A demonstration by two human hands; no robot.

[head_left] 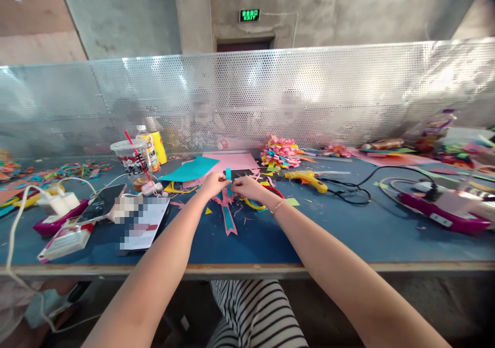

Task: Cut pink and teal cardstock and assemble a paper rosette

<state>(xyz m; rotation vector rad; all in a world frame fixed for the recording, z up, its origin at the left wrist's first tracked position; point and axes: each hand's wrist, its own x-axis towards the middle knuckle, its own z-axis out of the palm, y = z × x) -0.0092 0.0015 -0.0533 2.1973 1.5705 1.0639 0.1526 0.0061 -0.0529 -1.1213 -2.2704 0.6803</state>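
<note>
Both hands meet over the blue tabletop: the left hand and right hand each pinch an end of a narrow teal paper strip held upright between them. Beneath lies a pink-and-teal cut paper ribbon. A yellow glue gun rests to the right, near a pile of folded multicoloured paper pieces.

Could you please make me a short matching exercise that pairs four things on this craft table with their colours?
Things:
1. glue gun
2. paper strip held between the left hand and right hand
3. drinking straw in the plastic cup
4. large paper sheet behind the hands

Colours:
A. pink
B. red
C. yellow
D. teal

Pairs: 1-C, 2-D, 3-B, 4-A
</note>
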